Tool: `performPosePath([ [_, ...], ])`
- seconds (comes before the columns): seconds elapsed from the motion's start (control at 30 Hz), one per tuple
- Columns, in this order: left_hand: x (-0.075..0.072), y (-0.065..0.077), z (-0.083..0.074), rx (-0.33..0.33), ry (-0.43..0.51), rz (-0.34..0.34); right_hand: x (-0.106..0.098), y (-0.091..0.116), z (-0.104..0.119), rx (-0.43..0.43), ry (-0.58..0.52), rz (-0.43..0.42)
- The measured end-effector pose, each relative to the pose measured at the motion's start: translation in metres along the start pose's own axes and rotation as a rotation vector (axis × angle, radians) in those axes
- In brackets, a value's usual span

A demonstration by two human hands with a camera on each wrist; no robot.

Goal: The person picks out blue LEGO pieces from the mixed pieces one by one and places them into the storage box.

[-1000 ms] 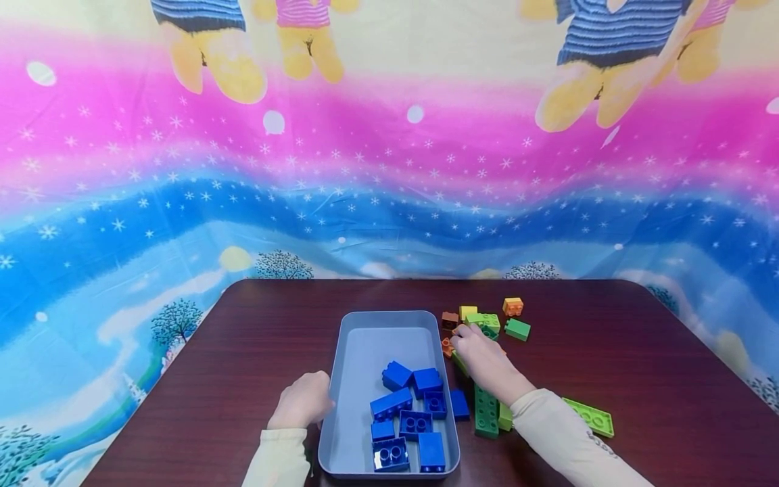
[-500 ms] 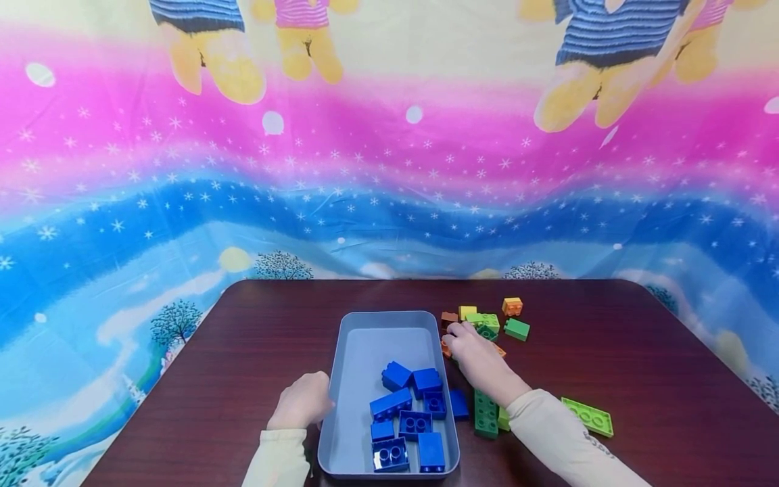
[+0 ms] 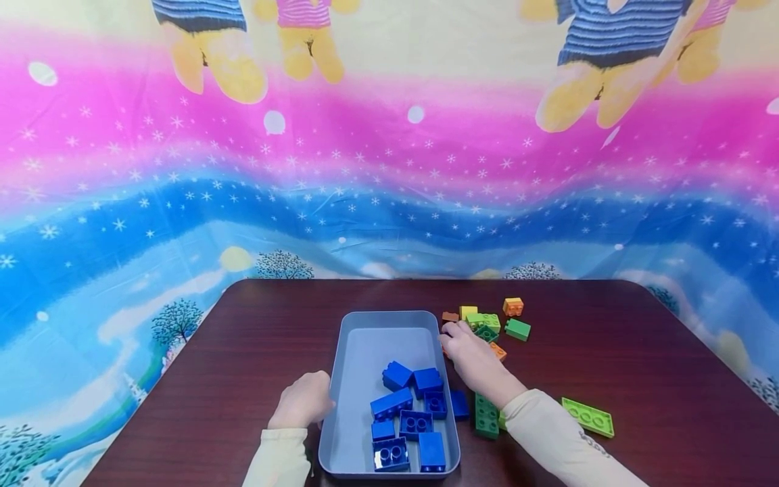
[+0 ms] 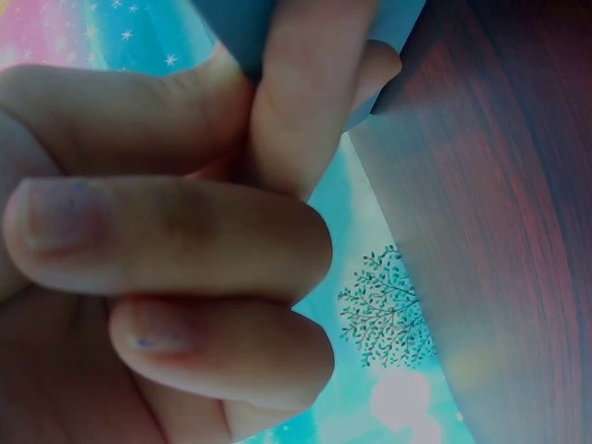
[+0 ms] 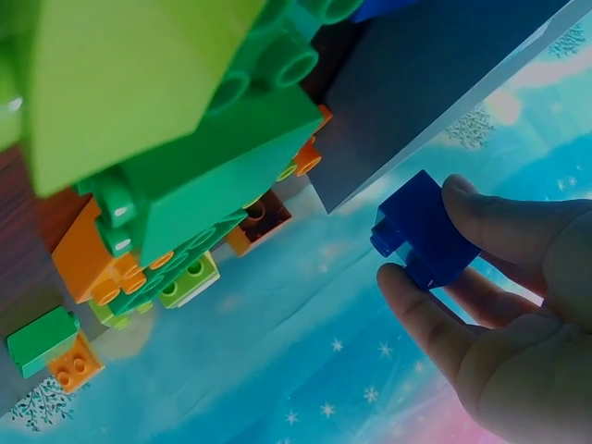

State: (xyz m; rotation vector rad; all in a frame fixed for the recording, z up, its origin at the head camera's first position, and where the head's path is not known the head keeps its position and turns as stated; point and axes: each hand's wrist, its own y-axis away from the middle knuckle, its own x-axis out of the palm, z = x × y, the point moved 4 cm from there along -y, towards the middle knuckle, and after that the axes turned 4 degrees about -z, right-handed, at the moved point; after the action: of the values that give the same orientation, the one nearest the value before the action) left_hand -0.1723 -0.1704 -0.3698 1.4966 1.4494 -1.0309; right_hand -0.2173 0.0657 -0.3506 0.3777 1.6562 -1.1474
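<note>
My right hand [image 3: 477, 358] is by the right wall of a grey-blue tray [image 3: 365, 345] in the head view. Thumb and fingers pinch a small blue building brick [image 5: 425, 231], plain in the right wrist view but hidden by the hand from above. At the tray's left side, my left hand [image 3: 302, 400] holds the wall; in the left wrist view its thumb and index finger pinch the tray edge [image 4: 236, 32], the other fingers curled. Several blue bricks [image 3: 391, 404] lie in the tray's near half. Another blue brick [image 3: 460, 405] lies outside, against its right wall.
Right of the tray lie loose bricks: a dark green one [image 3: 486, 414], a lime plate [image 3: 587, 416], a green brick [image 3: 517, 329], an orange brick [image 3: 513, 306] and a yellow one [image 3: 468, 312]. A printed cloth [image 3: 389, 169] hangs behind the dark wooden table [image 3: 255, 325].
My right hand has shifted left toward the tray's right wall, uncovering an orange brick behind it. The left hand and the tray have stayed put.
</note>
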Motion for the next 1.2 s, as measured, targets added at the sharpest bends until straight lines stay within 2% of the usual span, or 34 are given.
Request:
performPosePath([
  [0.67,0.000,0.000,-0.001,-0.005,0.013,0.005,0.003,0.000,0.011,-0.077,0.021,-0.014],
  [1.2,-0.001,0.001,-0.001,-0.014,0.015,0.006,0.006,0.000,0.017,-0.094,0.022,-0.015],
])
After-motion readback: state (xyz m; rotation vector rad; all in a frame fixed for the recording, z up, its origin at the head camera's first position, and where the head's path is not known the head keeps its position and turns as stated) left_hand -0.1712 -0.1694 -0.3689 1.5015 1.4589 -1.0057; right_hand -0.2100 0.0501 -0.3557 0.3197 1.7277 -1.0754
